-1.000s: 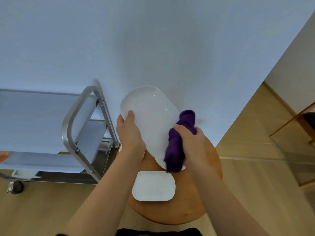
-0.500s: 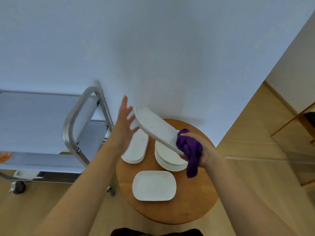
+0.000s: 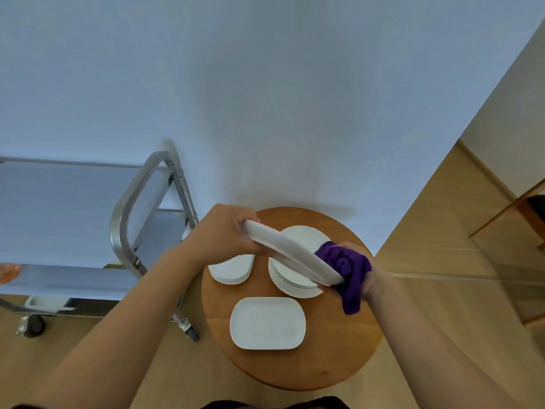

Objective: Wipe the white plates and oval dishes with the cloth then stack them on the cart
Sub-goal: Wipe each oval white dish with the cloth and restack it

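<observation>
Oval dish (image 3: 292, 258), white and tilted almost edge-on to the head camera, spans the gap between a person's two hands above a round wooden table (image 3: 339, 358). The left hand (image 3: 224, 231) has its fingers curled round the dish's far, upper end; the right hand (image 3: 358, 274) grips the near, lower end together with a bunched purple cloth (image 3: 348, 273), whose loose tail hangs below the wrist. Directly beneath the dish, between the hands, stands a stack of round white plates (image 3: 298, 278). Under the left hand lies a second oval dish (image 3: 231, 268), partly hidden by it, and nearer the person, below both hands, sits a rounded rectangular dish (image 3: 267, 323). Left of the left forearm stands the steel cart (image 3: 129, 202), its shelf well apart from the held dish; what it already carries cannot be made out.

Judged from this one view, the dish is mid-wipe or being turned over, not yet on its way to the cart. The risk lies in the grip: smooth ware held at its ends, one end through folded cloth, could slip and drop onto the stack below, chipping both. The hanging tail of cloth could also snag a plate rim as the hands swing toward the cart.
</observation>
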